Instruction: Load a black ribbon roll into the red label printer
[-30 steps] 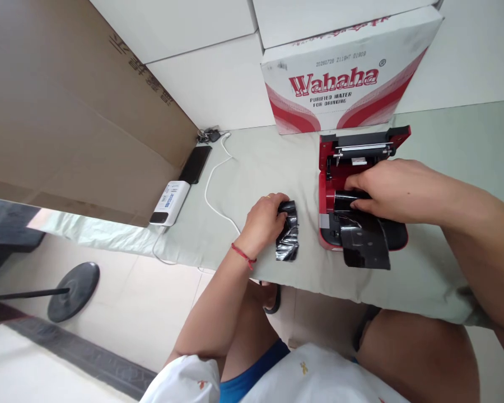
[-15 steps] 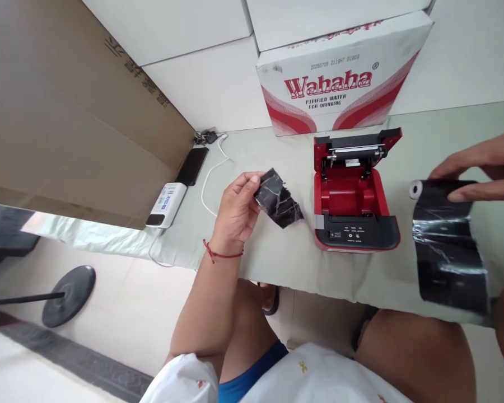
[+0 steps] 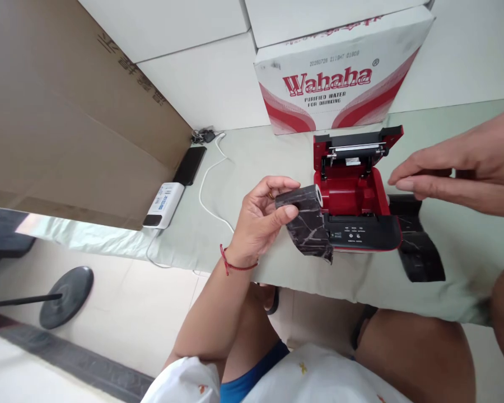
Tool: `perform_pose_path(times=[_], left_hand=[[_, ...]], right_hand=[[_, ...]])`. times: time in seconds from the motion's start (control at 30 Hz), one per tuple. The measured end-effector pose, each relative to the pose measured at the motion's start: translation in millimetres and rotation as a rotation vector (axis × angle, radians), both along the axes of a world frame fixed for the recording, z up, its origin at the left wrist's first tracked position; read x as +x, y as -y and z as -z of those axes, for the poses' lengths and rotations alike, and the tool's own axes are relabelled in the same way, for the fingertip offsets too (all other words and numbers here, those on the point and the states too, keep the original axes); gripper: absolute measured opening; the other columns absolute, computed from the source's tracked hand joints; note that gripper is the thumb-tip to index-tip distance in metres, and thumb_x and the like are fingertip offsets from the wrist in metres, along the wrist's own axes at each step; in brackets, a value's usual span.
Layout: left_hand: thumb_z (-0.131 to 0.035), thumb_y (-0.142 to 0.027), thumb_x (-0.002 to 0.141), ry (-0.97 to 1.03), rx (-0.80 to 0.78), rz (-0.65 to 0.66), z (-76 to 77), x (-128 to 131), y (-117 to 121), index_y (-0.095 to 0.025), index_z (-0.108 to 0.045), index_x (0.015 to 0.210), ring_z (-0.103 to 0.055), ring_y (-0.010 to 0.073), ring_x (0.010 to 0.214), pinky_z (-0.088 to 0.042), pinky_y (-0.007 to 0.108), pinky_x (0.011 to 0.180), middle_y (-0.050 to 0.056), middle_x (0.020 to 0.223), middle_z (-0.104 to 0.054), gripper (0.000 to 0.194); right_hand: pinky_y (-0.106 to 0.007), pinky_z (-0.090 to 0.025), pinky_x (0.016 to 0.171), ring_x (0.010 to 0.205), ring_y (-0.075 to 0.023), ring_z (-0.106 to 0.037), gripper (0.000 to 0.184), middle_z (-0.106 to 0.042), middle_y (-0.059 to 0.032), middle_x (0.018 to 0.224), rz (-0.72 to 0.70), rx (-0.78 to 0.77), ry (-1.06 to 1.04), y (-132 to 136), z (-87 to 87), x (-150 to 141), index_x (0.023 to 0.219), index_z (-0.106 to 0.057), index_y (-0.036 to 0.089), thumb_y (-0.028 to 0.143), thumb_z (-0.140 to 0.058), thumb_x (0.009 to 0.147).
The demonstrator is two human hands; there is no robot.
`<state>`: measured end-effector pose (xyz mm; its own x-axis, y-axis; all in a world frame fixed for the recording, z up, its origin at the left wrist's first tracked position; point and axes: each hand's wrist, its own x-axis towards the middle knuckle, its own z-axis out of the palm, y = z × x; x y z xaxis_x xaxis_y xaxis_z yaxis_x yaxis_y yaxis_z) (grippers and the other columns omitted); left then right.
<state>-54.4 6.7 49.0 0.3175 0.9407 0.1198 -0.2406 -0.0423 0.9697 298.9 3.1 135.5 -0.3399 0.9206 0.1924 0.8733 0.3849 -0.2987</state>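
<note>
Open red printer (image 3: 363,235) with its red well (image 3: 348,196) exposed, left fingers (image 3: 286,213) pinching small black roll (image 3: 303,196), right fingers (image 3: 406,184) slightly parted, gripping nothing, other black roll (image 3: 420,252) now down beside printer

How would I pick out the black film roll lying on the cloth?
Find the white cardboard Wahaha carton; before it sits an open red plastic printer. Just right of that lies the black film roll; its lookalike is in the left hand.

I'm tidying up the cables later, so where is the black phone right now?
In the head view, the black phone lies on the cloth at the left, between the white power bank and the keys.
</note>
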Motion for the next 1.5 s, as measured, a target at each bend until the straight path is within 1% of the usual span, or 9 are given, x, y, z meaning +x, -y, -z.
perform_pose_path(times=[0.1, 0.23, 0.4, 0.5, 0.6, 0.73, 1.0, 1.37, 1.5], left_hand=[[-0.111, -0.061, 0.078, -0.006, 0.056, 0.041, 2.0, 9, 5, -0.027, -0.080, 0.120, -0.082, 0.0190, 0.099, -0.070, 0.029, 0.090, 0.003, 0.108, -0.083, 0.063], [-0.108, -0.056, 0.085, -0.009, 0.159, 0.113, 8.2, 20, 12, -0.025, -0.078, 0.118, -0.083, 0.0180, 0.102, -0.069, 0.028, 0.092, 0.005, 0.110, -0.085, 0.055], [-0.095, -0.059, 0.098, -0.139, 0.317, 0.104, 18.8, 26, 15, -0.025, -0.075, 0.127, -0.078, 0.0161, 0.089, -0.065, 0.028, 0.076, 0.005, 0.112, -0.082, 0.049], [-0.075, -0.035, 0.111, -0.271, 0.555, 0.029, 19.0, 25, 16, -0.025, -0.075, 0.131, -0.079, 0.0207, 0.104, -0.069, 0.035, 0.088, 0.009, 0.124, -0.081, 0.023], [-0.065, -0.014, 0.097, -0.394, 0.846, -0.014, 16.7, 22, 17, -0.025, -0.072, 0.133, -0.078, 0.0304, 0.129, -0.068, 0.050, 0.109, 0.014, 0.139, -0.080, 0.039], [-0.064, -0.014, 0.084, -0.512, 1.085, 0.091, 21.6, 23, 21, -0.028, -0.067, 0.144, -0.078, 0.0363, 0.134, -0.065, 0.059, 0.114, 0.014, 0.143, -0.082, 0.061], [-0.072, -0.019, 0.109, -0.544, 1.185, 0.120, 38.3, 38, 34, -0.028, -0.070, 0.146, -0.080, 0.0296, 0.131, -0.061, 0.046, 0.114, 0.010, 0.137, -0.087, 0.038], [-0.064, -0.019, 0.116, -0.608, 1.295, 0.023, 40.5, 35, 36, -0.027, -0.079, 0.125, -0.084, 0.0250, 0.123, -0.065, 0.043, 0.107, 0.007, 0.126, -0.091, 0.019], [-0.065, -0.018, 0.114, -0.566, 1.280, 0.021, 38.8, 36, 37, -0.024, -0.076, 0.131, -0.084, 0.0265, 0.121, -0.064, 0.044, 0.106, 0.009, 0.126, -0.091, 0.020]], right_hand=[[-0.035, -0.051, 0.071, 0.078, -0.0135, -0.073, 0.037, -0.088, 0.0039, 0.103, -0.338, 0.045, -0.134, 23, -13.3, -40, 0.121, -0.087, 0.038, 0.056, -0.055, 0.119], [-0.037, -0.060, 0.085, 0.104, -0.0204, -0.081, 0.034, -0.087, -0.0013, 0.128, -0.475, -0.005, -0.212, 28, 3.1, -75, 0.139, -0.081, 0.032, 0.048, -0.058, 0.118], [-0.041, -0.057, 0.077, 0.092, -0.0251, -0.080, 0.038, -0.089, -0.0005, 0.120, -0.405, -0.071, -0.106, 17, 21.0, -69, 0.132, -0.084, 0.036, 0.044, -0.053, 0.111], [-0.041, -0.052, 0.071, 0.078, -0.0242, -0.075, 0.037, -0.089, -0.0002, 0.108, -0.292, -0.179, 0.021, 7, 18.7, -60, 0.124, -0.086, 0.036, 0.043, -0.057, 0.104], [-0.042, -0.049, 0.069, 0.077, -0.0280, -0.073, 0.036, -0.088, -0.0016, 0.098, -0.168, -0.245, 0.205, -5, 18.5, -60, 0.122, -0.085, 0.035, 0.046, -0.057, 0.101], [-0.043, -0.047, 0.072, 0.087, -0.0334, -0.076, 0.042, -0.088, -0.0078, 0.107, -0.060, -0.269, 0.364, -18, 24.7, -70, 0.130, -0.084, 0.032, 0.046, -0.055, 0.103], [-0.041, -0.043, 0.072, 0.085, -0.0307, -0.072, 0.040, -0.087, -0.0098, 0.107, 0.040, -0.297, 0.385, -25, 31.6, -82, 0.130, -0.085, 0.031, 0.045, -0.057, 0.104], [-0.046, -0.054, 0.081, 0.094, -0.0342, -0.079, 0.044, -0.089, -0.0083, 0.115, -0.063, -0.359, 0.302, -28, 42.2, -78, 0.132, -0.085, 0.031, 0.037, -0.050, 0.105], [-0.045, -0.054, 0.080, 0.090, -0.0312, -0.079, 0.042, -0.090, -0.0063, 0.113, -0.098, -0.316, 0.259, -17, 27.6, -69, 0.126, -0.088, 0.032, 0.042, -0.051, 0.109]])
